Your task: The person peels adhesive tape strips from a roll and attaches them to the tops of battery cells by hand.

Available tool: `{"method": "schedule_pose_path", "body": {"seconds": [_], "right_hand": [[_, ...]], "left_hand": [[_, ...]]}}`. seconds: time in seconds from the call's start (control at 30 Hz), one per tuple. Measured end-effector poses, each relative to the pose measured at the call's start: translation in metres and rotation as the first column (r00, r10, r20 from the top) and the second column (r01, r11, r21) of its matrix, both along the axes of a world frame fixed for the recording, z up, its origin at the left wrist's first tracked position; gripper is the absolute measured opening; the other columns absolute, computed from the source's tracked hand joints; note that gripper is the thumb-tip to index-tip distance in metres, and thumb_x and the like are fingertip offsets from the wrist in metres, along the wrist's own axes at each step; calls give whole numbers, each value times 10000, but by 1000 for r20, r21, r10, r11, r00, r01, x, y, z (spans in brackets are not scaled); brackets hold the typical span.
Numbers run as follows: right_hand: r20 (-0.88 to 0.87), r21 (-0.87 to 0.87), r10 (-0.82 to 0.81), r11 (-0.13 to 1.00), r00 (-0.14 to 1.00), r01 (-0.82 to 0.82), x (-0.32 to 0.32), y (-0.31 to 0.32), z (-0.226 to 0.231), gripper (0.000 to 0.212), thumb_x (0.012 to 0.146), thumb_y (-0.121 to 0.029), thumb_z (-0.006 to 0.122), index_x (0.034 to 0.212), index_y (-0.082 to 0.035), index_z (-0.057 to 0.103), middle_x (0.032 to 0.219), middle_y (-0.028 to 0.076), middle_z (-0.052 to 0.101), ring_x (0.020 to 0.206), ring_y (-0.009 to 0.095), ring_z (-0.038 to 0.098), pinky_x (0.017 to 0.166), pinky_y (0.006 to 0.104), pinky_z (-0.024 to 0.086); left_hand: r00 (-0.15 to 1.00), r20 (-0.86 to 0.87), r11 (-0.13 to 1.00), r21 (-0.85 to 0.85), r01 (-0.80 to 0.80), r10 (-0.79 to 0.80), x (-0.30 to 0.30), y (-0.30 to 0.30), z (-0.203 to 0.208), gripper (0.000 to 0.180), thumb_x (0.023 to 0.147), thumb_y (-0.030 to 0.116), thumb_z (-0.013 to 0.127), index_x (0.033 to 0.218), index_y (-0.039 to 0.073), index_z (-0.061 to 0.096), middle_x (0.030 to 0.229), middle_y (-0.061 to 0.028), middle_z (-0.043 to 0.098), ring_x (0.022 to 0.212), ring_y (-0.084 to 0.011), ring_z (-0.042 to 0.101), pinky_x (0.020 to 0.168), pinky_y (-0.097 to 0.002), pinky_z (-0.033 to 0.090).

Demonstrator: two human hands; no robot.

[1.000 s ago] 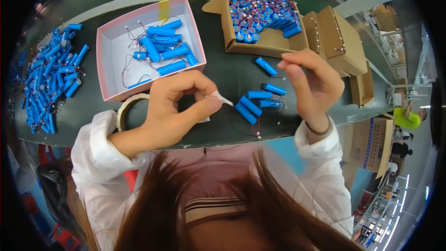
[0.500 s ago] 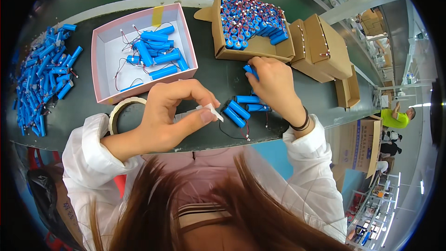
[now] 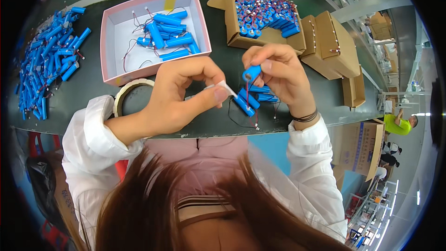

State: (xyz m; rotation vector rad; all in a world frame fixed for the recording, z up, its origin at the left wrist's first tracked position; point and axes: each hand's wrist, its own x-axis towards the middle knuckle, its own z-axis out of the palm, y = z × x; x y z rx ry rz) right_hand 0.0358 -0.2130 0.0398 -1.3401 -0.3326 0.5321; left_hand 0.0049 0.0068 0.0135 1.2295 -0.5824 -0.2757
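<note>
My right hand (image 3: 289, 76) pinches a blue cylindrical battery (image 3: 252, 73) near one end, its end face tipped toward me and red and black wires hanging down. Between the thumb and forefinger of my left hand (image 3: 179, 100) is a small white strip (image 3: 227, 88), held just left of the battery. Below both hands, several loose blue batteries (image 3: 244, 105) with wires and small white connectors lie on the dark green bench (image 3: 218, 128). A cream tape roll (image 3: 120, 98) lies beside my left wrist, partly covered by it.
A pink-edged white box (image 3: 106, 42) holds several wired batteries. Behind my right hand, a cardboard box (image 3: 231, 13) is packed with upright ones. Further right stand brown cartons (image 3: 341, 46). A large battery heap (image 3: 46, 60) lies far left. Someone in a yellow-green shirt (image 3: 398, 124) is far right.
My right hand has lifted the battery off the bench by the cardboard box and turned its end toward me, near my left hand. The white strip stays pinched. The whole view has shifted slightly.
</note>
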Motion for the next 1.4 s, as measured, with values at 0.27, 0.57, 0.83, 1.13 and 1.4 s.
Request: {"method": "schedule_pose_path", "body": {"seconds": [0.27,0.57,0.83,1.13,1.4], "right_hand": [[-347,365,138,931,928,-1,-11,21,-32,227,862,-153,496,947,52,546,792,95,583,615,85,513,531,195,404],[-426,403,193,915,884,-6,-15,27,-35,263,879,-194,479,949,51,546,767,79,575,574,75,461,499,191,369],[-431,339,133,941,892,23,-18,28,-34,293,878,-229,489,930,52,553,732,72,576,540,79,472,458,184,372],[-288,122,-52,988,956,91,-29,37,-30,371,893,-340,432,880,23,502,626,39,513,443,45,414,400,165,325],[161,51,-11,999,987,2,-26,33,-46,340,884,-324,465,787,-4,526,638,7,507,527,42,457,427,169,338]], "left_hand": [[999,-34,1000,11,-14,15,0,-3,-2,89,806,70,549,799,-13,519,757,-101,571,643,-121,544,601,-236,440],[993,-113,992,121,26,-12,2,0,3,109,799,87,564,786,-16,531,727,-85,570,643,-113,542,607,-229,431],[984,-181,980,192,42,-7,0,-1,5,122,791,99,570,764,-13,529,707,-75,567,641,-102,534,609,-224,419],[973,-222,975,193,109,-64,2,-2,3,142,794,118,567,731,-1,523,693,-60,559,639,-87,521,602,-210,402],[992,-125,991,129,41,-25,-2,-9,-2,192,769,104,601,639,3,503,580,-17,495,539,-61,442,515,-214,355]]}}
